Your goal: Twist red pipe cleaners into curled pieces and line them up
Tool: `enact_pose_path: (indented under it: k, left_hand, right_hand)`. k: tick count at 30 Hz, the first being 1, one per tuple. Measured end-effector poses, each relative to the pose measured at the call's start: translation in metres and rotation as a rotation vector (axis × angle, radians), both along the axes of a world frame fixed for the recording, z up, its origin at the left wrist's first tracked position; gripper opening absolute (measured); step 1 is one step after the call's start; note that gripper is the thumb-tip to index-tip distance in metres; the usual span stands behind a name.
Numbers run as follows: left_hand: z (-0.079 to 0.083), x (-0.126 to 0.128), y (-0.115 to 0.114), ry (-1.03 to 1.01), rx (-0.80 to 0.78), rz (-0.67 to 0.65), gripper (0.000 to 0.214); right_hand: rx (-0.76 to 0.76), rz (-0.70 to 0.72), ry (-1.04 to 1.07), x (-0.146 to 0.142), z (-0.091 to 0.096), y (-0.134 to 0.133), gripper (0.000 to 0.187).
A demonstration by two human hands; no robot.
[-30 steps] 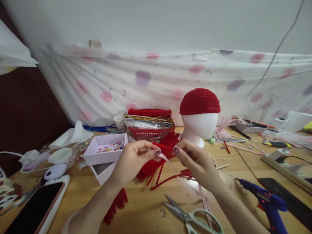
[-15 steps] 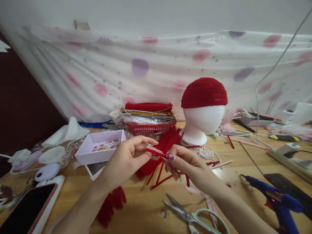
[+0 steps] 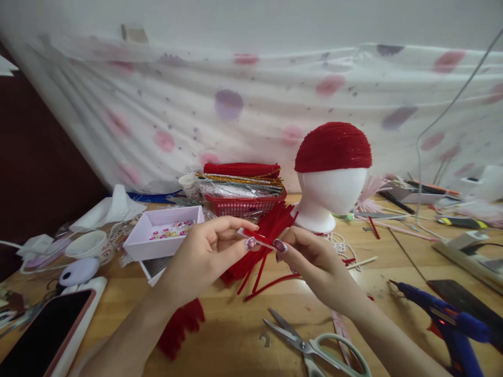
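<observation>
Over the middle of the table, my left hand (image 3: 214,251) pinches one end of a small red piece with a pale, shiny edge (image 3: 264,242). My right hand (image 3: 310,256) has thumb and fingertips closed on its other end. Fingers cover much of the piece, so its full shape is hidden. Behind and below the hands lies a bundle of red chenille stems (image 3: 271,225), some spread loose on the wood. A white foam mannequin head (image 3: 329,191) wears a red ribbed cap (image 3: 333,147) just behind my right hand.
Open scissors (image 3: 302,344) lie in front, with a blue glue gun (image 3: 440,309) at right. Left of my hands are a lilac box of gems (image 3: 145,248), a cup (image 3: 91,246) and a phone (image 3: 47,335). A red basket (image 3: 243,206) stands behind; a red scalloped piece (image 3: 181,327) lies near my left forearm.
Both hands have turned the red piece slightly, so its pale edge now faces me more. My left thumb has shifted onto it. The whole view has shifted a little.
</observation>
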State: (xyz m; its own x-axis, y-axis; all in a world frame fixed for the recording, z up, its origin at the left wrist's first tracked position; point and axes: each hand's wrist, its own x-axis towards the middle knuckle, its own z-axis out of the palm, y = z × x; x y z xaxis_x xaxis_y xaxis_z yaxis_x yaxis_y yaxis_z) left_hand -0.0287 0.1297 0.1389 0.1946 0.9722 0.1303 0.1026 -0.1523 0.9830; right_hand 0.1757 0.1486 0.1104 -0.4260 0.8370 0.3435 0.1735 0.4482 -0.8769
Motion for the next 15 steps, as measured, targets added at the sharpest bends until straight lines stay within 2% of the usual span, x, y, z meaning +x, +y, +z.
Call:
enact_pose_path:
  k: [9,15]
  left_hand:
    - [-0.0069,0.0044,-0.0034,-0.009,0.077,0.060,0.014]
    - [-0.0051,0.0059,-0.0073,0.021,0.081,0.083,0.014]
  right_hand:
    - [0.107,-0.049,-0.083,0.0024,-0.0014,-0.0009,0.029]
    - [0.159,-0.059,-0.119,0.0029,-0.0001,-0.0024,0.031]
